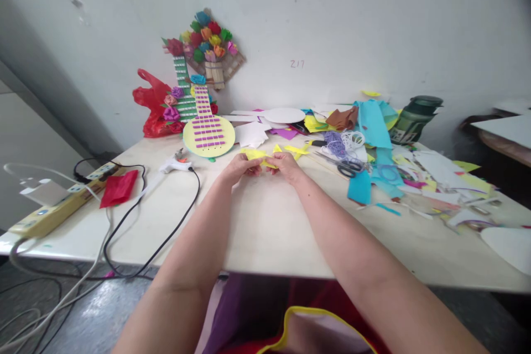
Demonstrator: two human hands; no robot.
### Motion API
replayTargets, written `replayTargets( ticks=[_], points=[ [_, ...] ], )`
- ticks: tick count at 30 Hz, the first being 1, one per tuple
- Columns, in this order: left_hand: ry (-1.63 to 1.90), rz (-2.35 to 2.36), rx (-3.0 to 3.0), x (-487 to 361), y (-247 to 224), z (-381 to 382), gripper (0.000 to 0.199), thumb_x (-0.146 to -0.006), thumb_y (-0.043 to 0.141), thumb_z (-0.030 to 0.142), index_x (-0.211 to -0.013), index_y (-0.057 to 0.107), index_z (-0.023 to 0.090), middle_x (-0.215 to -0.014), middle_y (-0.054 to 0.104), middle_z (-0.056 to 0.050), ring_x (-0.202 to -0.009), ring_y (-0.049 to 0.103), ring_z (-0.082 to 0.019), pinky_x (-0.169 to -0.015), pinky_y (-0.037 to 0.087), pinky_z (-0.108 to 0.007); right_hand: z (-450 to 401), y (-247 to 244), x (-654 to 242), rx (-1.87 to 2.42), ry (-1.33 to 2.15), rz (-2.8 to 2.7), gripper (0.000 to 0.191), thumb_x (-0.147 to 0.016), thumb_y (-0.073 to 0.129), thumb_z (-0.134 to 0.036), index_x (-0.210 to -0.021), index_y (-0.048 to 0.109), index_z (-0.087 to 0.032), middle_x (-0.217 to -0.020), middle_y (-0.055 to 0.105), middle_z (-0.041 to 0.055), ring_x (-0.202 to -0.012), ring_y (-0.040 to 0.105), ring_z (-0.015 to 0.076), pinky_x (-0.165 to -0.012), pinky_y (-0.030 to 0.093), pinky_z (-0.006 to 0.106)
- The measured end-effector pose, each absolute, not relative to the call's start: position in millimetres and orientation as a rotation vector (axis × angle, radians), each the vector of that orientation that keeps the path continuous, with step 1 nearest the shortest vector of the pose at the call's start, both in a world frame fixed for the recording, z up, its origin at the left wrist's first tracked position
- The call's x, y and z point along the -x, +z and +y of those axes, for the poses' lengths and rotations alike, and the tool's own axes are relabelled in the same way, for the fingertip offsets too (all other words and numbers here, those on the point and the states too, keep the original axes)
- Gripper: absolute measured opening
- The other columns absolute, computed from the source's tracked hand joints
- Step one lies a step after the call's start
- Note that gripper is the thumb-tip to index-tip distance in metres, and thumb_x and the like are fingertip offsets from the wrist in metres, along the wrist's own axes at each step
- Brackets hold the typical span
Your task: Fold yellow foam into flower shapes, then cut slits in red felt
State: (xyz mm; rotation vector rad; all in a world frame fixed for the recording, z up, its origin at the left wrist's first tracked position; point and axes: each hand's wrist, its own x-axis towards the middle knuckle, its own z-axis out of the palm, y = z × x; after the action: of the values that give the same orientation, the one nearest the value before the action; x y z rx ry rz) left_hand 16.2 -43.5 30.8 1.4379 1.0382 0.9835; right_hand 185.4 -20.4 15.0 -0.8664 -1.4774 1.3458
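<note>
Both hands meet near the middle of the white table. My left hand [244, 167] pinches a strip of yellow paper [254, 154] between thumb and fingers. My right hand [286, 164] is closed on the same yellow paper from the other side, the fingertips almost touching. Some of the paper is hidden behind the fingers. More yellow pieces [297, 150] lie just beyond my right hand. Scissors [347, 167] with dark handles rest to the right, beside a blue paper piece [359, 188].
Left: a glue gun [176, 165] with a black cord, a red packet [119, 188] and a power strip [62, 207]. Behind: a round yellow lute-shaped craft [209, 146] and a red bag [154, 102]. Right: purple yarn [334, 145], paper scraps [440, 177] and a green bottle [416, 120].
</note>
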Motion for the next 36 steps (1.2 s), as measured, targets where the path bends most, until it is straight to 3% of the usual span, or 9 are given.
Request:
replayTargets(
  ticks=[9,19,30,36],
  points=[
    [0.977,0.979,-1.471,-14.2,29.2,-41.5,0.031,-0.063,0.071,0.037,-0.075,0.062,0.01,-0.064,0.062,-0.004,-0.056,0.055,-0.01,-0.057,0.046,-0.024,-23.3,16.5,-184.5,0.891,1.439,-1.429,0.033,-0.064,0.066,-0.047,-0.066,0.058,-0.015,-0.055,0.061,0.0015,-0.04,0.048,0.0085,-0.04,0.039,0.021],
    [0.915,1.03,-1.509,-16.9,32.8,-45.0,0.03,-0.065,0.069,0.039,-0.07,0.063,0.01,-0.063,0.063,-0.005,-0.054,0.056,-0.011,-0.054,0.045,-0.023,-22.1,16.7,-182.6,0.926,1.364,-1.378,0.027,-0.061,0.068,-0.041,-0.059,0.057,-0.016,-0.051,0.056,-0.0004,-0.049,0.052,0.0115,-0.045,0.042,0.023],
    [0.903,1.041,-1.571,-16.3,30.6,-44.0,0.028,-0.065,0.069,0.038,-0.068,0.063,0.011,-0.062,0.063,-0.004,-0.053,0.055,-0.011,-0.052,0.042,-0.023,-22.4,16.4,-181.1,0.97,1.25,-1.414,0.027,-0.056,0.07,-0.036,-0.053,0.053,-0.015,-0.044,0.043,-0.0059,-0.045,0.04,0.0064,-0.046,0.032,0.021],
    [0.93,0.99,-1.554,-15.9,32.4,-44.7,0.03,-0.063,0.071,0.038,-0.072,0.065,0.01,-0.066,0.065,-0.005,-0.057,0.057,-0.011,-0.059,0.046,-0.023,-24.7,19.0,-178.4,0.922,1.396,-1.305,0.031,-0.053,0.072,-0.039,-0.054,0.051,-0.016,-0.047,0.049,-0.0031,-0.045,0.044,0.0082,-0.043,0.034,0.022]
  ],
)
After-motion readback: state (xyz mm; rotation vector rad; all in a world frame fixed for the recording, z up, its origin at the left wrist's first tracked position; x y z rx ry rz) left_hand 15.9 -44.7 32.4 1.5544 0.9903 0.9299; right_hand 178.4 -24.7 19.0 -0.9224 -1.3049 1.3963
